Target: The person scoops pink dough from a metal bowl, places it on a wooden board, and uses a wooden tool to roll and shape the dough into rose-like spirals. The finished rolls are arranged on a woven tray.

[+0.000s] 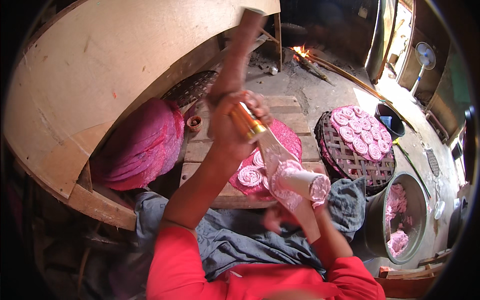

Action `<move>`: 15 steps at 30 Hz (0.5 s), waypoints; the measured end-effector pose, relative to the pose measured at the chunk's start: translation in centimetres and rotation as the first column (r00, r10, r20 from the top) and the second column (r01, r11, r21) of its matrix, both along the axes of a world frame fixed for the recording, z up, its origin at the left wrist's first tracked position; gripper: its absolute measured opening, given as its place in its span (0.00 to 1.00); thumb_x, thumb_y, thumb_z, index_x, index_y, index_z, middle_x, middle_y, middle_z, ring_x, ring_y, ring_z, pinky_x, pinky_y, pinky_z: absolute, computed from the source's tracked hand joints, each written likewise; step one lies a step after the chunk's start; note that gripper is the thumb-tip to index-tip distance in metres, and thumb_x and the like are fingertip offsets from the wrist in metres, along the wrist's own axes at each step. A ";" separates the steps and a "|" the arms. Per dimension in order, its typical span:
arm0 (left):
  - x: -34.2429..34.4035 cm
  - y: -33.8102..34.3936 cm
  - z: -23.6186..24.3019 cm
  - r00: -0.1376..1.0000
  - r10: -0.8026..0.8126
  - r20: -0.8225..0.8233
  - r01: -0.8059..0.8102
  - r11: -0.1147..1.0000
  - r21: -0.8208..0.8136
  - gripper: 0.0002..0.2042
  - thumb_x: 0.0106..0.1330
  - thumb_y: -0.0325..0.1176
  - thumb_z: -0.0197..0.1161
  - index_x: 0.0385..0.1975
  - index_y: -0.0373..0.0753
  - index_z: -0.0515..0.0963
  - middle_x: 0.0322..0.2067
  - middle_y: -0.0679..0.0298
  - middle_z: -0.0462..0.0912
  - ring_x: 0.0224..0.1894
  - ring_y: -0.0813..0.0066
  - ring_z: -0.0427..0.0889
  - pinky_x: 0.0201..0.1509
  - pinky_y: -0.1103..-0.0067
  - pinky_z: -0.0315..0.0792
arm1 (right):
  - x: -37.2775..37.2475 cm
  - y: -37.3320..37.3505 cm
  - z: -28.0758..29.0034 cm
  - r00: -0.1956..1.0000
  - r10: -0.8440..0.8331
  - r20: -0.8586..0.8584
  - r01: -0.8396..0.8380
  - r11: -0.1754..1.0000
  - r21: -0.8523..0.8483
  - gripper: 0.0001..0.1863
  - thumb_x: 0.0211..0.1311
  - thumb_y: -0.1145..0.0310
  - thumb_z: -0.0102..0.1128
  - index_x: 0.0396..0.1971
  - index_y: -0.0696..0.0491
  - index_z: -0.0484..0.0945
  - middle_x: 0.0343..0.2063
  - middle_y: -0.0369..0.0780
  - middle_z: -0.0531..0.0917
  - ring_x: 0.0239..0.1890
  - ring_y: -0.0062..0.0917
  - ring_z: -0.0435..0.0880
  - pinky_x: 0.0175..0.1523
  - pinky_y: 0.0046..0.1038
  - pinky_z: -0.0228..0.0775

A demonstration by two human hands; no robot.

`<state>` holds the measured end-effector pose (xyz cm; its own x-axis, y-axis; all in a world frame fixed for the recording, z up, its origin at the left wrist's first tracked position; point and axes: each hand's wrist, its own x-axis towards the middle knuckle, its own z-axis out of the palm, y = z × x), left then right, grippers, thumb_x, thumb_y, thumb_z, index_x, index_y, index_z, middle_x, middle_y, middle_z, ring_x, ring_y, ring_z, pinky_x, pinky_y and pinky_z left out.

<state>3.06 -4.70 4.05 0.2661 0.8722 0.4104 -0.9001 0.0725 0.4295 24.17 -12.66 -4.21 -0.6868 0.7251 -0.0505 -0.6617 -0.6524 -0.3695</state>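
Note:
My left hand (225, 125) grips a wooden press (242, 45) with a long handle pointing up and a shiny gold-coloured fitting (255, 127) by my fingers. Lower on the press, a white cylinder (300, 182) is smeared with pink paste. My right hand (277, 217), blurred and partly hidden, is under the lower end of the press; its grip is unclear. Beneath, a round magenta mesh sheet (287, 140) bearing pale pink spiral coils (250, 176) lies on a slatted wooden platform (200, 165).
Stacked magenta sheets (135, 145) lean left, under a curved plywood board (70, 90). Right are coils on a woven tray (340, 160), a bucket of pink paste (420, 215) and a dark bucket (392, 125). Behind are a wood fire (302, 55) and a standing fan (425, 55).

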 end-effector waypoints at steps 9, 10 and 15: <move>-4.8 5.0 -2.5 -0.408 0.912 -0.050 0.248 0.164 0.955 0.09 0.59 0.35 0.65 0.35 0.39 0.79 0.32 0.61 0.79 0.37 0.62 0.79 0.42 0.68 0.73 | 4.0 3.4 2.0 0.845 -0.464 0.266 0.369 0.865 0.340 0.39 0.65 0.32 0.38 0.61 0.52 0.64 0.30 0.37 0.75 0.10 0.14 0.62 0.13 0.17 0.54; -4.7 4.6 -2.7 -0.216 0.976 -0.014 0.204 0.059 0.977 0.07 0.57 0.33 0.63 0.32 0.39 0.79 0.32 0.59 0.80 0.37 0.55 0.78 0.41 0.64 0.73 | 3.9 4.0 2.2 0.786 -0.537 0.308 0.385 0.814 0.435 0.39 0.65 0.33 0.40 0.61 0.53 0.63 0.31 0.37 0.76 0.10 0.14 0.62 0.13 0.17 0.53; -2.9 0.7 -3.2 -0.239 0.924 -0.299 0.306 0.364 0.880 0.12 0.54 0.42 0.66 0.26 0.39 0.78 0.24 0.55 0.79 0.28 0.54 0.80 0.33 0.63 0.74 | 2.1 5.0 3.5 0.504 -0.805 0.314 0.137 0.433 0.891 0.41 0.63 0.43 0.55 0.63 0.61 0.56 0.35 0.42 0.78 0.21 0.19 0.71 0.26 0.22 0.64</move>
